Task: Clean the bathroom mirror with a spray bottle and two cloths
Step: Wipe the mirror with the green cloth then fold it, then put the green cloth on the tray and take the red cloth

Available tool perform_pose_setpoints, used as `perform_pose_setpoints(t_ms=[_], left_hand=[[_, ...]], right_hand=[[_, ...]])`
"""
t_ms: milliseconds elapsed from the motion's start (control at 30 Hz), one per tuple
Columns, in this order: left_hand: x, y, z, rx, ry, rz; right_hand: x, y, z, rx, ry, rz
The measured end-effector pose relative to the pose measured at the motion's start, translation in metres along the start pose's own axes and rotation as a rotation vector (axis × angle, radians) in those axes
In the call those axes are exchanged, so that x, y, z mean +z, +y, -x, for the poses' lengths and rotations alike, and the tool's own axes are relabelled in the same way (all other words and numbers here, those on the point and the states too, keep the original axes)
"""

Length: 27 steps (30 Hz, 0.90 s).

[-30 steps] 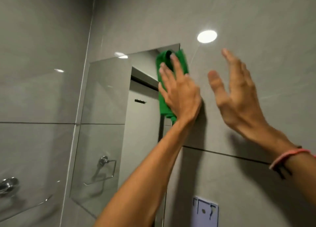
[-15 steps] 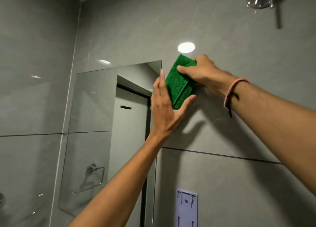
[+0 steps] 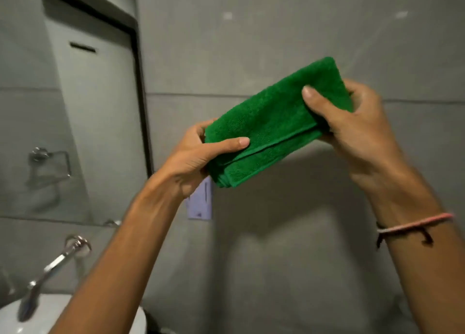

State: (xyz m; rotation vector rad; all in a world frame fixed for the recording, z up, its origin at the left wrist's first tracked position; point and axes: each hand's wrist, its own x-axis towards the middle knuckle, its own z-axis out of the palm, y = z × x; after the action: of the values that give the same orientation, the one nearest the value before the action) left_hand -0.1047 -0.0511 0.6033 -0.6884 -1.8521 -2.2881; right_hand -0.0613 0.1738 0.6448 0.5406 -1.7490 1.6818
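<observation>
Two bare hands, one folded green cloth point(image 3: 274, 122), held in the air in front of a grey tiled wall point(image 3: 276, 31).

Hidden or unclear:
- Left hand point(image 3: 193, 157): thumb lies flat on top of the cloth's lower left end; the other fingers are behind the cloth and cannot be seen. The grip is closed on the cloth.
- Right hand point(image 3: 357, 132): thumb presses on the upper right part of the cloth, fingers curl around its far end, pinching it; the fingertips are partly covered by fabric.
- Pale purple plate point(image 3: 200, 205) on the wall: mostly covered by the left hand and the cloth's lower corner.
- Mirror point(image 3: 63, 122): cut off at the left and top edges; it reflects a door and a chrome towel ring, both soft with blur.
- Chrome tap point(image 3: 54, 265): blurred, lower left.
- White basin point(image 3: 75, 316): only a rim section shows at the bottom edge, partly behind the left forearm; contents cannot be made out.

Other items:
- Cloth: folded in several layers, tilted, right end higher than left; apart from the mirror, which is to its left.
- Pink cord bracelet point(image 3: 415, 225) on the right wrist.
</observation>
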Motion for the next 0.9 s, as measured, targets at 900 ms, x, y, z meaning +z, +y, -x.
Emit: perform_pose_setpoints(t_ms=[900], left_hand=[[-0.012,-0.519,0.308,-0.851,-0.080,-1.005]], right_hand=[[-0.096,0.441,0.420,1.184,-0.648,1.085]])
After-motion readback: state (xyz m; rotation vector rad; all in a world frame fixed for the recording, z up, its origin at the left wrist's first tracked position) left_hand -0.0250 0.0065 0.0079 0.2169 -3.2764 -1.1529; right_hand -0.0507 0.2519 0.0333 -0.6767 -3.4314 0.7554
